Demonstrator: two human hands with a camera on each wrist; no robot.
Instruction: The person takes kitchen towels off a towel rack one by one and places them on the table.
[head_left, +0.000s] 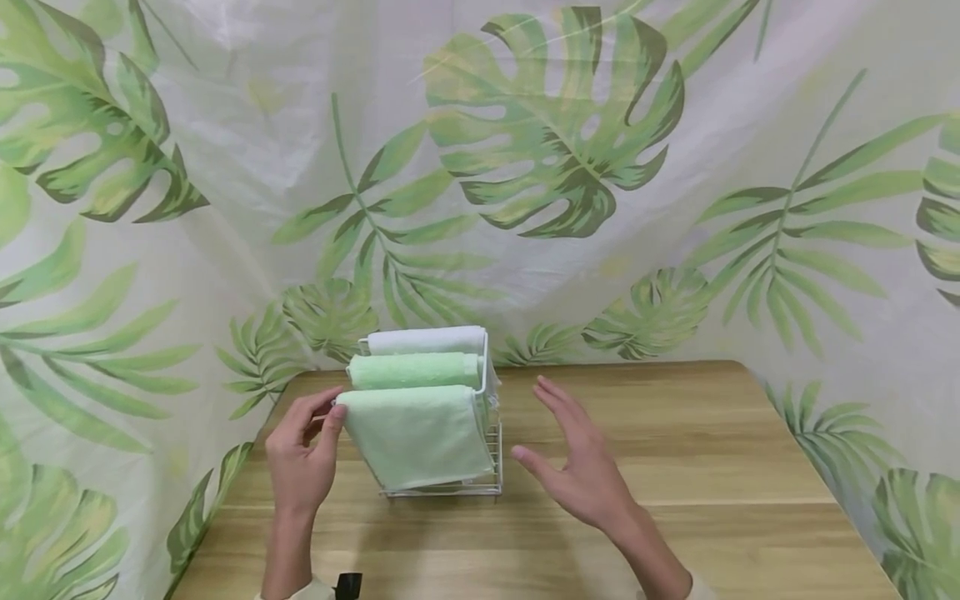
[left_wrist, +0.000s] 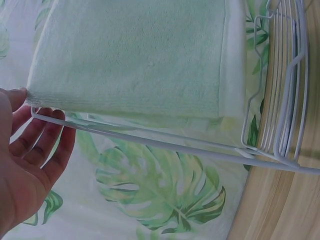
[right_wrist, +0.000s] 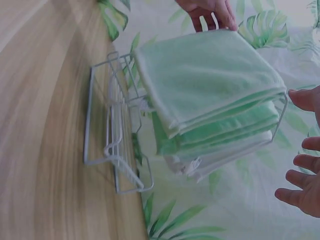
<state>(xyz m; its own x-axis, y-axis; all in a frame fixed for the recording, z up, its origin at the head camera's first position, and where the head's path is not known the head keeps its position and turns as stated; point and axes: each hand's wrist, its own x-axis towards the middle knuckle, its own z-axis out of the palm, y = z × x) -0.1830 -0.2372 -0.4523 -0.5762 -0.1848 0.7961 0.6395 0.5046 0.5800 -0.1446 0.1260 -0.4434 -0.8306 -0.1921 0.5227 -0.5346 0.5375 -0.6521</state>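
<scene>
The left hand reaches up from the near edge of the table, wrist below and fingers bent, pinching the left end of the front pale green towel. Its thumb lies on the towel's edge while the other fingers curl beneath; the left wrist view does not make clear whether they also press the rack's wire. That towel hangs foremost on the white wire rack, ahead of a brighter green towel and a white towel at the back. The right hand is held wide, just beside the rack's right side and apart from it, thumb spread from the fingers, forearm slanting in from the lower right.
</scene>
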